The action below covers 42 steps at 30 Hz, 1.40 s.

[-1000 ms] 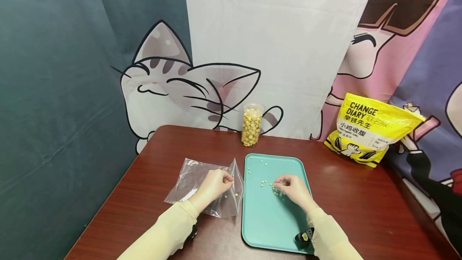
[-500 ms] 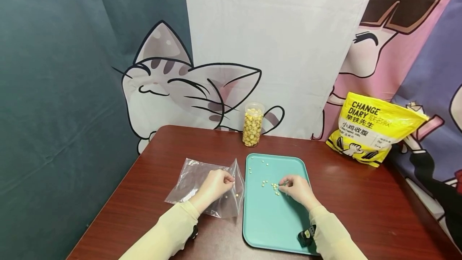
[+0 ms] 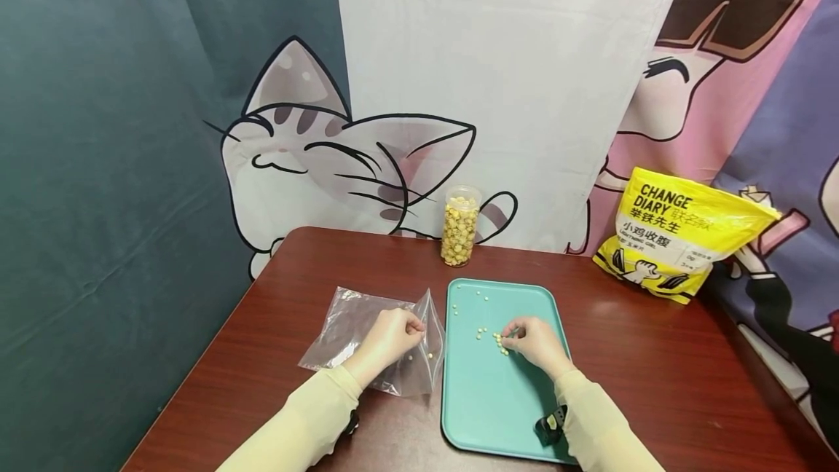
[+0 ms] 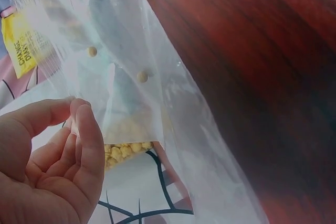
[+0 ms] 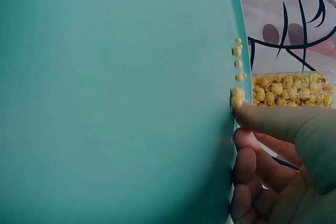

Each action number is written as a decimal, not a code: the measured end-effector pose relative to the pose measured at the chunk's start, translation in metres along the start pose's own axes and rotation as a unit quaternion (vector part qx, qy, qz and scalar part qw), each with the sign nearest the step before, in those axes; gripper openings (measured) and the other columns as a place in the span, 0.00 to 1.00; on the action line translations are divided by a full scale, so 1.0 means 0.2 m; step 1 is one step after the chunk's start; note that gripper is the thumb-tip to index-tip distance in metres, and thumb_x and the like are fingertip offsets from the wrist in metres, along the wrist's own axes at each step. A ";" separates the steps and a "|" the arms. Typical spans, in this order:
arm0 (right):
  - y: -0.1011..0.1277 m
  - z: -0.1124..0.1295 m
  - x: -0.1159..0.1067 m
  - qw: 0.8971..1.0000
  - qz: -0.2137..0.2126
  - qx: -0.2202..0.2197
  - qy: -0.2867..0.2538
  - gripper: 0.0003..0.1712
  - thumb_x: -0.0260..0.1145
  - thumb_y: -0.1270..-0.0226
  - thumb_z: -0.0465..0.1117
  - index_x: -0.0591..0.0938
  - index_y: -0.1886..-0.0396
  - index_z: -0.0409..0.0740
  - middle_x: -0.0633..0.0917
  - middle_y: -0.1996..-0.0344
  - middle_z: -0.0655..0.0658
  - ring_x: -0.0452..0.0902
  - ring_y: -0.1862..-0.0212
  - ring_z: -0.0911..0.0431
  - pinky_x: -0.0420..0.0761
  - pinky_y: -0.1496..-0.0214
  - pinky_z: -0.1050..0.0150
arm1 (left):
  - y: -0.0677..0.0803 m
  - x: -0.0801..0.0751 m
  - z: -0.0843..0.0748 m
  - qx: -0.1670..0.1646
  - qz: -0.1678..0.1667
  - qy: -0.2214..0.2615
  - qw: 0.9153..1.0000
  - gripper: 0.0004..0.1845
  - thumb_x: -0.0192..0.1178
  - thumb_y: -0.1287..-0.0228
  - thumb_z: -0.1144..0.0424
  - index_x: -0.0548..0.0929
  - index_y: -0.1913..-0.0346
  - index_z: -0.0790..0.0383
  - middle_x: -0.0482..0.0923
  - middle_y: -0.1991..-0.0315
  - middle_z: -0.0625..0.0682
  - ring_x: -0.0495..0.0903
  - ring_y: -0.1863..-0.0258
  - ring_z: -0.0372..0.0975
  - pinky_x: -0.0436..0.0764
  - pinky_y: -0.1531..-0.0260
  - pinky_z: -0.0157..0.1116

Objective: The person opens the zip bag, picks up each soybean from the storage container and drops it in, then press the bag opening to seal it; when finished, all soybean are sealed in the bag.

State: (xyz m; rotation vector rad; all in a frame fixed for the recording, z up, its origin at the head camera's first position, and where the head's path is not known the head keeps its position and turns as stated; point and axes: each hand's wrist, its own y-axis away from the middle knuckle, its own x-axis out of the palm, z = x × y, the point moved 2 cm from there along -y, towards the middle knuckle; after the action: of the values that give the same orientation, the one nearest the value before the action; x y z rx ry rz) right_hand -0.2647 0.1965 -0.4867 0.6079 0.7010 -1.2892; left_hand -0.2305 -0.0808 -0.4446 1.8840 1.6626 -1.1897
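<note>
Left hand (image 3: 387,333) pinches clear bag (image 3: 350,323); right hand (image 3: 536,344) at pale balls (image 5: 237,98) on tray (image 3: 485,406)

At far left hangs a dark grey-green cloth (image 3: 118,130), then a white panel (image 3: 524,57) with a cartoon cat (image 3: 275,188), behind the reddish-brown table (image 3: 242,370).

The clear bag lies on the table, its right side raised to a peak. Across it comes the left hand, thumb and forefinger pressed together on the bag's edge; 2 balls (image 4: 142,76) show in the bag.

Further right, near the table's far edge, a jar (image 3: 460,239) of yellow popcorn (image 5: 294,93) stands upright. Nearer lies the turquoise tray, just beside the clear bag. Balls are scattered over its far part, with a cluster near the middle. The right hand is at this cluster, its thumb touching or just beside 1 ball; whether it pinches any, I cannot tell. A black device (image 3: 549,426) sits by that wrist, above the tray.

At far right, a yellow bag (image 3: 682,231) reading "CHANGE DIARY" stands on the table.
</note>
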 end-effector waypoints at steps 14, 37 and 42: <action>0.04 0.06 -0.01 1.000 -0.016 -0.013 -0.007 0.03 0.71 0.46 0.36 0.84 0.73 0.47 0.77 0.81 0.52 0.69 0.77 0.58 0.69 0.74 0.63 | 0.00 0.00 0.00 0.007 -0.003 0.007 1.000 0.05 0.62 0.53 0.71 0.86 0.73 0.62 0.80 0.79 0.46 0.74 0.77 0.31 0.74 0.74 0.27; 0.11 0.41 0.10 0.988 -0.028 -0.151 -0.005 0.03 0.71 0.45 0.37 0.84 0.71 0.48 0.75 0.83 0.58 0.67 0.79 0.66 0.68 0.77 0.69 | 0.00 0.00 -0.01 0.008 -0.001 0.002 1.000 0.04 0.63 0.52 0.71 0.87 0.73 0.63 0.81 0.78 0.47 0.76 0.76 0.33 0.75 0.73 0.28; 0.11 0.48 0.13 0.983 -0.020 -0.180 -0.010 0.03 0.71 0.45 0.37 0.84 0.71 0.49 0.75 0.84 0.59 0.67 0.79 0.68 0.69 0.78 0.71 | 0.00 0.01 -0.01 0.005 0.002 0.000 1.000 0.05 0.62 0.53 0.70 0.87 0.72 0.62 0.82 0.77 0.47 0.77 0.77 0.33 0.76 0.74 0.28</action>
State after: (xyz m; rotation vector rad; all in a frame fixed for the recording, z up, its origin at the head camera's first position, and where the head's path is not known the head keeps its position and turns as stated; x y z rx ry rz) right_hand -0.2276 0.1132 -0.4430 0.2861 0.9072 -1.1668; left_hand -0.2297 -0.0778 -0.4449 1.8911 1.6552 -1.1988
